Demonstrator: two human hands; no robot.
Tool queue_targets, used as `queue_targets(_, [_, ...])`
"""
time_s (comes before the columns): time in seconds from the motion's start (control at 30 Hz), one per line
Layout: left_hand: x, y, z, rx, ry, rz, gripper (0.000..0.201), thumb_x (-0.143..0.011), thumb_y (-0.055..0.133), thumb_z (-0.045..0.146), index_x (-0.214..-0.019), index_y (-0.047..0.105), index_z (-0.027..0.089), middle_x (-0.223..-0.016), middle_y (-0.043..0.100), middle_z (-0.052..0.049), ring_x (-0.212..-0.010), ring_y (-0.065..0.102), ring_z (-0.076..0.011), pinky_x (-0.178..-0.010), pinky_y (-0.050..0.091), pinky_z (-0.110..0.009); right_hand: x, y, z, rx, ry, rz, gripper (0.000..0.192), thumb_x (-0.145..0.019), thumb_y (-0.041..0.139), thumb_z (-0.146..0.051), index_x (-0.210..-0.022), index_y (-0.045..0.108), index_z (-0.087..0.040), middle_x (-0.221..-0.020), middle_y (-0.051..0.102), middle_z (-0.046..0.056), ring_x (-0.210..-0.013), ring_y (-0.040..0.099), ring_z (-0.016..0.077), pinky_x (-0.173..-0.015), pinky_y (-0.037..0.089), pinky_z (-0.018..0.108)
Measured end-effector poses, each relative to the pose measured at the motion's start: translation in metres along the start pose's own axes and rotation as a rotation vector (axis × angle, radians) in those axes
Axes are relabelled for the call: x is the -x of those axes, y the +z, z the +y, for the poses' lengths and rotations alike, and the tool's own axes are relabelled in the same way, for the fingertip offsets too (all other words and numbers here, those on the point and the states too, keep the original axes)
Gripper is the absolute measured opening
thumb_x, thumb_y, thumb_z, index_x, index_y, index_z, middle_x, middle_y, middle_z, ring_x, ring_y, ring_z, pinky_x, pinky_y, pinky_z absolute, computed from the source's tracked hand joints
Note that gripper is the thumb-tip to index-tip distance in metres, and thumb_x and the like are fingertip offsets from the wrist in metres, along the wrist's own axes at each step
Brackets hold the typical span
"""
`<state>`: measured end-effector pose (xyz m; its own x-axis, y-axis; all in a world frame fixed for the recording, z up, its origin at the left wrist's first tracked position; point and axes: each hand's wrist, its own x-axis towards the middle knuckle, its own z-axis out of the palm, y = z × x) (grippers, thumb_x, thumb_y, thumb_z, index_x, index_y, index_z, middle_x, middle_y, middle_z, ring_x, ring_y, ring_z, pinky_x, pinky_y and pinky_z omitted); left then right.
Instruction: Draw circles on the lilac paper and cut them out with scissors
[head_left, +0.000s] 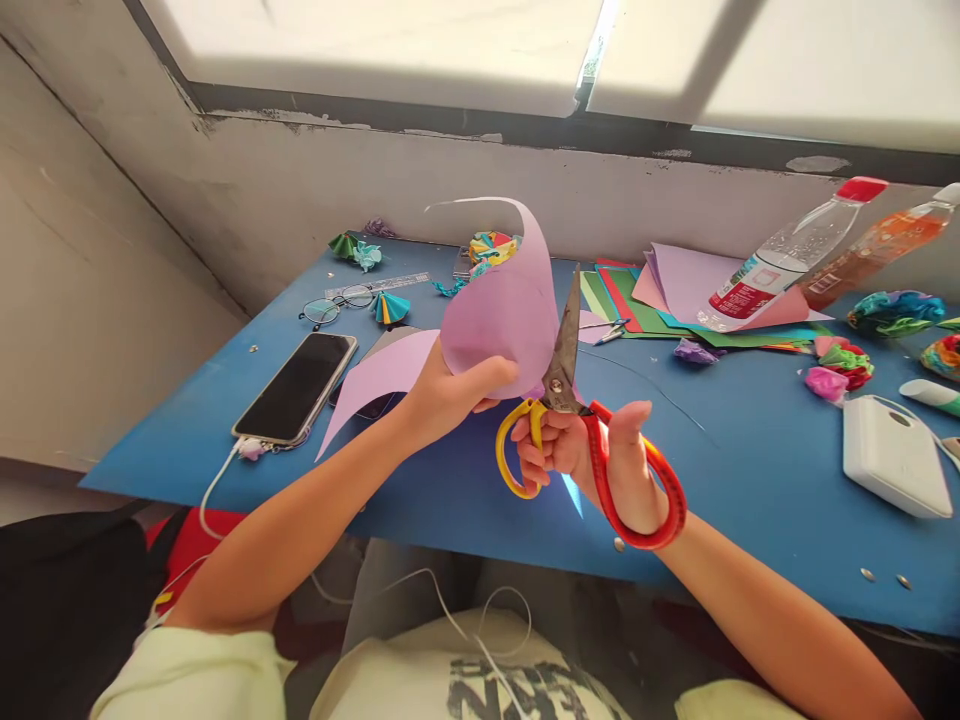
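Nearest the camera, the right hand (600,460) is closed through the red and yellow loops of the scissors (570,400), fingers curled tight around the handles. The blades stand almost upright, tips pointing up and slightly left, and they look nearly shut, with at most a thin gap between them. Whether they bite the sheet at this instant cannot be told.

Just to the left, the left hand (450,390) pinches the lilac paper (495,310) between thumb and curled fingers. It grips the lower edge of the sheet, which curls upward and over in a loose arc above the hand. The paper's right edge lies touching or just beside the blades, so the sheet sits left of the cutting line and the scissors' long axis runs along that edge. Both hands meet at the same spot above the front of the blue table (750,470), the left one holding the sheet, the right one the tool.

Farther left on the table lies a phone (296,387) on a white cable, and beyond it a pair of glasses (337,305). To the right rests a white box (896,455). At the back are a stack of coloured sheets (652,300), small folded paper fans, and two bottles (795,250) lying tilted near the wall.
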<state>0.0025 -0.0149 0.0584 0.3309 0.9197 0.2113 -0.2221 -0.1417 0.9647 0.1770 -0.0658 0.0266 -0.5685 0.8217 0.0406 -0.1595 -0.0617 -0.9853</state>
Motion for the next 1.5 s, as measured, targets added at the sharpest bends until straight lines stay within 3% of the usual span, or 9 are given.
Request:
queue_targets(0.3, [0.002,0.006,0.000,0.009,-0.011,0.042,0.010,-0.067,0.061,0.020,-0.065,0.052,0.016,-0.058,0.042,0.004,-0.049,0.035,-0.0057,-0.038,0.027,-0.019,-0.001,0.003,0.000,-0.106,0.025,0.024,0.090,-0.070,0.014,-0.091,-0.098,0.054,-0.016,-0.071,0.043,0.003,-0.058,0.038,0.0138,-0.050,0.043,0.032])
queue_targets(0.57, [0.000,0.004,0.000,0.049,-0.024,0.023,0.010,-0.067,0.062,0.020,-0.068,0.053,0.016,-0.061,0.044,0.004,-0.049,0.035,-0.0058,-0.037,0.027,-0.018,0.000,0.005,-0.003,-0.180,0.102,0.070,0.093,-0.051,0.030,-0.099,-0.089,0.052,-0.018,-0.062,0.031,-0.005,-0.047,0.027,0.0076,-0.043,0.031,0.025])
queue_targets(0.73, [0.000,0.004,-0.002,0.099,0.005,0.038,0.009,-0.069,0.062,0.020,-0.072,0.054,0.016,-0.060,0.045,0.005,-0.047,0.034,-0.0052,-0.038,0.027,-0.018,0.001,0.004,-0.002,-0.174,0.106,0.082,0.084,-0.056,0.033,-0.097,-0.082,0.048,-0.018,-0.061,0.027,-0.006,-0.046,0.023,0.0060,-0.040,0.026,0.023])
queue_targets(0.9, [0.004,0.014,-0.008,-0.045,0.106,0.134,0.021,-0.075,0.069,0.035,-0.074,0.058,0.017,-0.065,0.052,0.002,-0.056,0.047,-0.0094,-0.049,0.041,-0.022,0.000,0.003,0.001,-0.233,0.103,0.127,0.081,-0.054,0.040,-0.096,-0.078,0.049,-0.018,-0.059,0.028,-0.006,-0.045,0.023,0.0058,-0.039,0.026,0.023])
queue_targets(1.07, [0.006,0.023,-0.011,-0.053,0.008,0.171,0.035,-0.083,0.063,0.043,-0.061,0.055,0.017,-0.057,0.052,0.000,-0.053,0.049,-0.0100,-0.048,0.040,-0.023,-0.002,0.007,0.002,-0.209,0.116,0.133,0.079,-0.056,0.042,-0.095,-0.076,0.048,-0.018,-0.058,0.028,-0.006,-0.044,0.024,0.0061,-0.040,0.026,0.023])
queue_targets(1.2, [0.003,0.023,-0.010,-0.039,0.047,0.160,0.036,-0.088,0.057,0.039,-0.060,0.056,0.017,-0.056,0.059,-0.002,-0.047,0.053,-0.0110,-0.043,0.037,-0.024,-0.003,0.006,0.001,-0.109,0.068,0.105,0.077,-0.061,0.032,-0.094,-0.073,0.044,-0.019,-0.057,0.032,-0.005,-0.043,0.027,0.0075,-0.041,0.028,0.025])
queue_targets(1.37, [0.000,0.019,-0.009,0.007,0.056,0.200,0.031,-0.084,0.061,0.032,-0.058,0.053,0.017,-0.052,0.051,0.001,-0.047,0.049,-0.0097,-0.044,0.035,-0.024,-0.002,-0.004,0.007,-0.039,0.034,0.060,0.079,-0.064,0.030,-0.092,-0.088,0.049,-0.019,-0.072,0.039,-0.001,-0.051,0.032,0.0083,-0.045,0.030,0.025])
queue_targets(1.5, [-0.002,0.016,-0.009,0.156,0.099,0.228,0.022,-0.076,0.063,0.023,-0.060,0.049,0.017,-0.053,0.038,0.005,-0.050,0.037,-0.0070,-0.046,0.029,-0.022,0.001,-0.008,0.017,0.089,0.014,0.013,0.084,-0.066,0.030,-0.091,-0.105,0.050,-0.019,-0.089,0.045,0.005,-0.063,0.043,0.0128,-0.056,0.042,0.030])
